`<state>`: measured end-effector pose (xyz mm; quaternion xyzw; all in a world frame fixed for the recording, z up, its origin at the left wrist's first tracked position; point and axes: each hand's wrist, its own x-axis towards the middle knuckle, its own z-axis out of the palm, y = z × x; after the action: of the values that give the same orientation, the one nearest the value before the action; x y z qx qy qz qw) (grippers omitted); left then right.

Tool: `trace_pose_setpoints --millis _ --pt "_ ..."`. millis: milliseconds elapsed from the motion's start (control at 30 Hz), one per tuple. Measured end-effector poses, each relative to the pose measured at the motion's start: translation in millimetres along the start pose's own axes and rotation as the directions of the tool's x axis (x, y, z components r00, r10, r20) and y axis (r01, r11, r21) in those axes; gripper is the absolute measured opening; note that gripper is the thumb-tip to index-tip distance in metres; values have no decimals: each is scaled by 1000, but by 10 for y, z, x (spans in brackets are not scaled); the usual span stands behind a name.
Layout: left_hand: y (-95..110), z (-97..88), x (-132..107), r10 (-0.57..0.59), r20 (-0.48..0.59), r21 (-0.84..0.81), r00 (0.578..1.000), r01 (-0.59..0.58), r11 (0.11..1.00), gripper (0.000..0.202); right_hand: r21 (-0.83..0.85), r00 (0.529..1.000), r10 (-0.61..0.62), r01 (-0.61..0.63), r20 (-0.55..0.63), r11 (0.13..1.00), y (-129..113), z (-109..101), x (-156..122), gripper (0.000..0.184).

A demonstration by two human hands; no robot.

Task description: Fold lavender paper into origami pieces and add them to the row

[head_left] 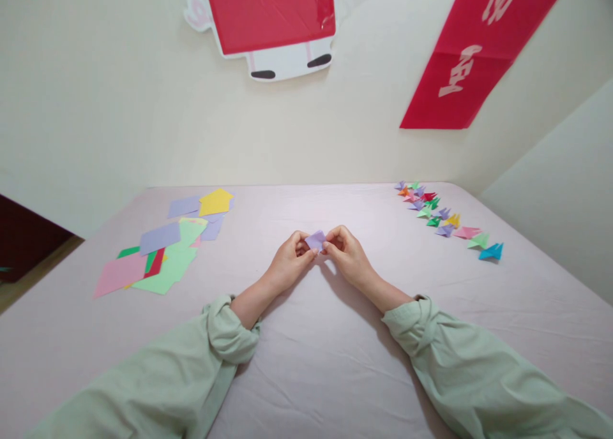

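Observation:
A small folded piece of purple paper [315, 240] is held up between my two hands, a little above the cloth-covered table. My left hand [293, 258] pinches its left side and lower edge between thumb and fingers. On the other side, my right hand [348, 255] grips the right corner between thumb and forefinger. The paper looks roughly diamond-shaped, and its lower parts are partly covered by my fingertips.
Loose paper sheets lie at the left, among them a pink sheet [121, 274], a purple sheet [160, 238] and a yellow sheet [216, 202]. Several small folded paper figures run along the right, the blue figure [491, 252] nearest. A wall [306, 139] rises behind the table [316, 375].

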<state>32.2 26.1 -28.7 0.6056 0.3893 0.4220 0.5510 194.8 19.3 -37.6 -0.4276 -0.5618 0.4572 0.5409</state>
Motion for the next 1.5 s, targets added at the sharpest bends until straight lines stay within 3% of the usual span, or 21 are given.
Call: trace_pose_setpoints --millis 167,367,667,767,867,1000,1100,1233,1500 --pt "11 22 -10 20 26 36 999 -21 999 20 45 1000 22 -22 -16 999 3 5 13 29" --pt "0 16 -30 97 59 283 994 -110 953 11 -204 999 16 -7 45 979 -62 -24 5 21" --pt "-39 32 -36 49 63 194 997 -60 979 24 -384 1000 15 -14 -1 923 -122 -84 11 32" --pt "-42 20 -41 63 6 221 998 -63 973 30 -522 1000 -19 19 5 853 -115 -118 15 30" --pt "2 -3 -58 191 -18 443 981 -163 882 22 -694 999 -20 45 45 718 -125 -142 17 24" --pt "57 0 -76 308 197 615 931 -361 701 25 -832 998 -14 65 69 550 -134 -143 16 15" --pt "40 18 -80 263 326 667 908 -418 617 31 -869 998 -40 62 49 490 -125 -143 20 9" --pt "-15 20 -88 232 348 725 908 -418 547 34 -900 998 -66 49 22 434 -161 -168 2 14" --pt "-19 7 -112 228 356 766 906 -423 485 36 -933 965 23 247 262 264 -335 -188 -311 23"
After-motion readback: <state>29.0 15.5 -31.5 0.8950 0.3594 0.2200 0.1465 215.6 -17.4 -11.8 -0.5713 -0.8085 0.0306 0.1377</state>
